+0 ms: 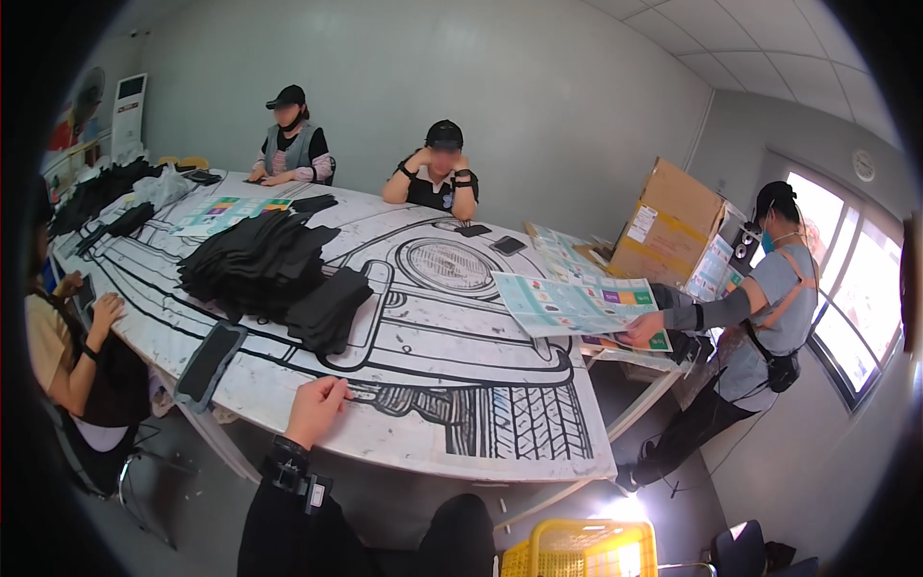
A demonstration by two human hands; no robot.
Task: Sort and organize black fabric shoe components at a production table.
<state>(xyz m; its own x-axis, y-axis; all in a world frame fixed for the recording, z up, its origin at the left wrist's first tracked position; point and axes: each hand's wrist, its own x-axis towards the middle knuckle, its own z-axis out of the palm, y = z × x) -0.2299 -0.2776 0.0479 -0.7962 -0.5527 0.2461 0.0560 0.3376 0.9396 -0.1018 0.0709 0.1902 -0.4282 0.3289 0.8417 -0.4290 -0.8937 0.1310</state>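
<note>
My left hand (319,409) rests at the near edge of the white table (404,442). Its fingers are curled in, with nothing visible in them. A black band with a small device (293,471) is strapped around that wrist. Left of the hand, a long dark piece with a grey border (212,363) lies at the table edge. Beyond them rises a thick, loose pile of black fabric pieces (255,264), sock-like in shape. A few of these (332,303) spill off its right side toward me. My right hand is out of the picture.
At right, a standing person (784,298) holds a printed sheet (577,303) over the table. Two people sit at the far side; another sits at left. Cardboard boxes (668,216) stand at the back right. A yellow crate (591,548) is below the near edge. Dark phones (508,245) lie far off.
</note>
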